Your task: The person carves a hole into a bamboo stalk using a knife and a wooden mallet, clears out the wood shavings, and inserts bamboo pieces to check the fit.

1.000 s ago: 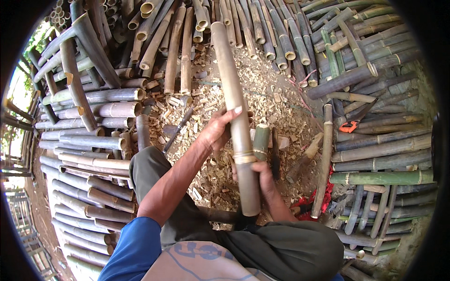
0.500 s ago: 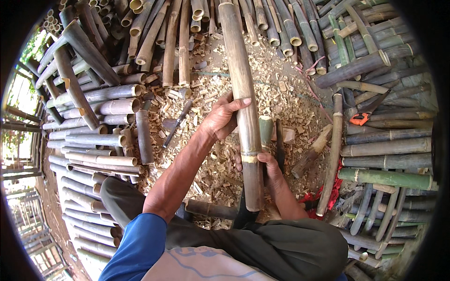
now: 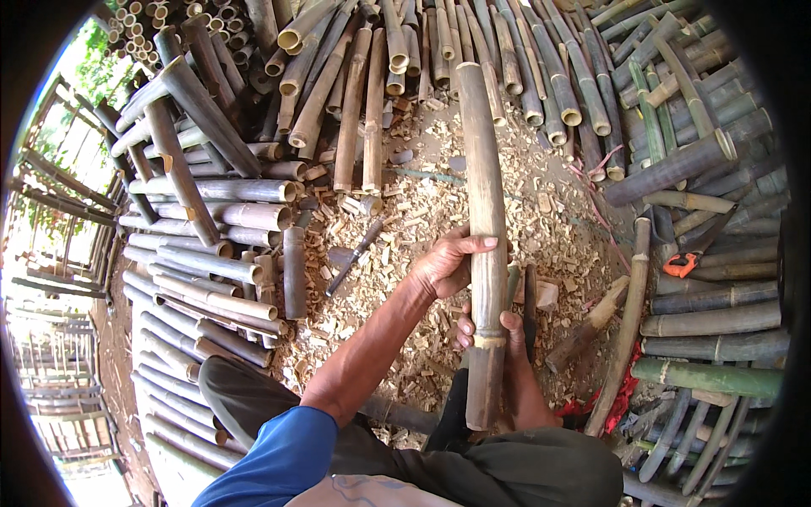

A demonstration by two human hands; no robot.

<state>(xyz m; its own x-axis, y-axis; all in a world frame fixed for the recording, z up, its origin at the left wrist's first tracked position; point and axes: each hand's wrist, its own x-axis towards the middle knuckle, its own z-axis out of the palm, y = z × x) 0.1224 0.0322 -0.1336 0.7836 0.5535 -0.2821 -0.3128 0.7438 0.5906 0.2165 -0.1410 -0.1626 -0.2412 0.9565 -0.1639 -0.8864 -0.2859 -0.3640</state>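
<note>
A long brown bamboo pole stands nearly upright in the picture, its lower end close above my lap. Around its middle, my left hand is closed, with the thumb lying across the front. Lower down, near the pale ring of a node, my right hand grips from behind; its thumb shows on the right side and fingertips on the left. The pole hides most of the right palm. Behind it a dark upright piece and a sliver of green bamboo are partly covered.
Wood chips cover the ground. Left of my arm lies a chisel-like tool. Stacked bamboo lines the left side; more bamboo lies ahead and right. An orange-handled saw rests at right, above a red cloth.
The view has shifted, so the surroundings appear farther right and lower. Both hands still hold the bamboo pole, which now looks more upright.
</note>
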